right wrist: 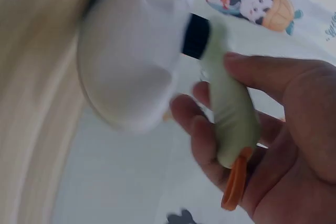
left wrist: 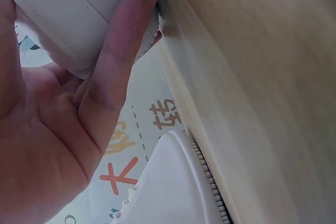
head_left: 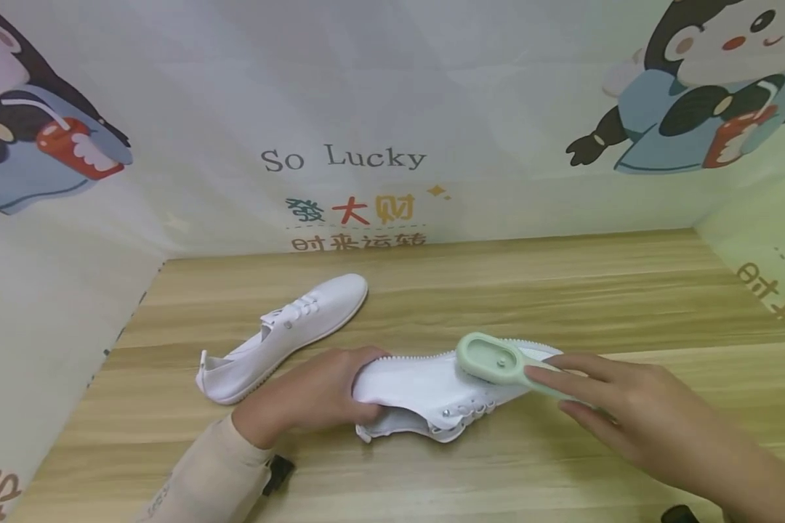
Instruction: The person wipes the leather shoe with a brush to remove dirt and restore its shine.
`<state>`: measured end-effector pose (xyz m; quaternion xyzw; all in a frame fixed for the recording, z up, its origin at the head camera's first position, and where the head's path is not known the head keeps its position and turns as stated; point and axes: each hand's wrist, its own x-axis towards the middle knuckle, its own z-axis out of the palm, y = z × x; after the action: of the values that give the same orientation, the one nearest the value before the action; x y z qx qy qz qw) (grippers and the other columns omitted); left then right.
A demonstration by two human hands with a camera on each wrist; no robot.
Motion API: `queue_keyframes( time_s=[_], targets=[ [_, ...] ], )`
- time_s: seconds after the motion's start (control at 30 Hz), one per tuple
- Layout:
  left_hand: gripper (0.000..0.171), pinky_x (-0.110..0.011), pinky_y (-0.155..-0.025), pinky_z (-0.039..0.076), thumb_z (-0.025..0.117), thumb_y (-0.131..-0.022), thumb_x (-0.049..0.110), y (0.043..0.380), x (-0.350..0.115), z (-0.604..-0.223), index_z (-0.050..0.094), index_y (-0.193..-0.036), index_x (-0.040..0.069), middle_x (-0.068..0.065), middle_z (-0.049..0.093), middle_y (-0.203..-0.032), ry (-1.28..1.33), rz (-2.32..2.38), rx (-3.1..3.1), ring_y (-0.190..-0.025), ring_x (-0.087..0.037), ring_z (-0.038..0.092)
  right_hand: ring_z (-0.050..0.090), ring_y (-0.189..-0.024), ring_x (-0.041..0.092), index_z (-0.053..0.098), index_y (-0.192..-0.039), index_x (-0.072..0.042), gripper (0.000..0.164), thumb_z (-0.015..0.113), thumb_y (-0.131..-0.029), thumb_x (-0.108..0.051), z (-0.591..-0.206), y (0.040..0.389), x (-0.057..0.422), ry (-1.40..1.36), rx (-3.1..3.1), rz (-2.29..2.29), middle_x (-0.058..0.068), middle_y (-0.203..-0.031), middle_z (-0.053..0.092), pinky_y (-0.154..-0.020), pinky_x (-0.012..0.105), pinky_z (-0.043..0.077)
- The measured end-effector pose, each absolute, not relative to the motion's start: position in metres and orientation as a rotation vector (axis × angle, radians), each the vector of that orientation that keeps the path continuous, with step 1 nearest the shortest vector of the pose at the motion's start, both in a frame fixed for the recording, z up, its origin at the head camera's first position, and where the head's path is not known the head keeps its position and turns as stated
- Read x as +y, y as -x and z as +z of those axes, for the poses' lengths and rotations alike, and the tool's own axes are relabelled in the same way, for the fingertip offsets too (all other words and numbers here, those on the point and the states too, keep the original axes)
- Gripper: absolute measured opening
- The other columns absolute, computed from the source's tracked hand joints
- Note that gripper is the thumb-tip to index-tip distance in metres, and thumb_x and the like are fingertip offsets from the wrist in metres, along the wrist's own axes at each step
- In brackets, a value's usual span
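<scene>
My left hand grips the heel end of a white lace-up shoe, thumb at the opening and fingers along the sole side. The shoe lies tilted on its side, toe pointing right. In the left wrist view, fingers curl round its heel. My right hand holds a pale green brush by its handle, its head over the shoe's upper near the toe. Dark bristles face the shoe's side in the right wrist view, where an orange loop hangs from the handle end.
A second white shoe stands upright on the wood-grain table, left of and behind the held one. A printed cloth with cartoon figures and lettering walls the table's back and sides.
</scene>
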<state>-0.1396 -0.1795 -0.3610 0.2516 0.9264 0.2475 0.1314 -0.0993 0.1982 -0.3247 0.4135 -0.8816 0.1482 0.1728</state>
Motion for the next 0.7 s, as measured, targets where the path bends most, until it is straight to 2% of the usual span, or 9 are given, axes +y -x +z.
queue_keyframes(
  time_s=[0.07,0.2,0.3,0.37,0.47,0.6,0.7],
  targets=[
    [0.056,-0.03,-0.083,0.051,0.073,-0.08,0.028,0.141,-0.179,-0.36,0.059,-0.132,0.016,0.007,0.068,-0.104,-0.707,0.724,2.683,-0.087,-0.007,0.06,0.057,-0.074,-0.001,0.061,-0.137,-0.027,0.051,0.028,-0.105,-0.048,-0.326,0.1,0.192,-1.209,-2.449,0.438,0.0,-0.12,0.068,-0.061,0.014,0.045],
    [0.048,-0.029,-0.078,0.051,0.069,-0.086,0.031,0.147,-0.177,-0.36,0.059,-0.131,0.021,0.009,0.067,-0.101,-0.682,0.748,2.653,-0.083,-0.007,0.06,0.066,-0.085,0.01,0.059,-0.139,-0.027,0.049,0.026,-0.107,-0.045,-0.33,0.099,0.186,-1.198,-2.404,0.448,0.0,-0.122,0.066,-0.068,0.024,0.054],
    [0.036,-0.028,-0.077,0.05,0.064,-0.092,0.033,0.152,-0.175,-0.36,0.061,-0.126,0.023,0.01,0.066,-0.098,-0.7,0.743,2.647,-0.081,-0.006,0.06,0.068,-0.095,0.015,0.058,-0.14,-0.027,0.047,0.028,-0.107,-0.043,-0.334,0.098,0.184,-1.186,-2.387,0.469,-0.001,-0.124,0.065,-0.076,0.027,0.056],
    [0.028,-0.028,-0.078,0.05,0.058,-0.096,0.033,0.154,-0.174,-0.359,0.062,-0.122,0.023,0.01,0.065,-0.096,-0.717,0.716,2.656,-0.081,-0.006,0.059,0.066,-0.099,0.013,0.058,-0.141,-0.026,0.044,0.033,-0.108,-0.04,-0.336,0.098,0.182,-1.192,-2.386,0.503,-0.003,-0.126,0.063,-0.081,0.022,0.053],
    [0.025,-0.032,-0.084,0.049,0.048,-0.102,0.033,0.156,-0.174,-0.356,0.064,-0.119,0.023,0.01,0.065,-0.097,-0.727,0.667,2.687,-0.088,-0.008,0.058,0.062,-0.102,0.008,0.055,-0.143,-0.027,0.037,0.047,-0.106,-0.031,-0.337,0.097,0.18,-1.202,-2.424,0.551,-0.008,-0.129,0.06,-0.087,0.015,0.047],
    [0.031,-0.038,-0.095,0.05,0.042,-0.104,0.03,0.16,-0.172,-0.354,0.067,-0.121,0.023,0.007,0.069,-0.109,-0.693,0.602,2.739,-0.101,-0.011,0.061,0.059,-0.107,0.004,0.052,-0.145,-0.027,0.05,0.063,-0.098,-0.014,-0.338,0.097,0.177,-1.206,-2.485,0.586,-0.013,-0.131,0.057,-0.091,0.014,0.045],
    [0.033,-0.04,-0.096,0.049,0.041,-0.104,0.028,0.166,-0.17,-0.354,0.069,-0.121,0.022,0.004,0.07,-0.111,-0.667,0.568,2.782,-0.102,-0.013,0.062,0.058,-0.112,0.003,0.051,-0.145,-0.028,0.058,0.066,-0.094,-0.008,-0.337,0.096,0.178,-1.189,-2.515,0.595,-0.015,-0.133,0.055,-0.095,0.014,0.044]
  ],
)
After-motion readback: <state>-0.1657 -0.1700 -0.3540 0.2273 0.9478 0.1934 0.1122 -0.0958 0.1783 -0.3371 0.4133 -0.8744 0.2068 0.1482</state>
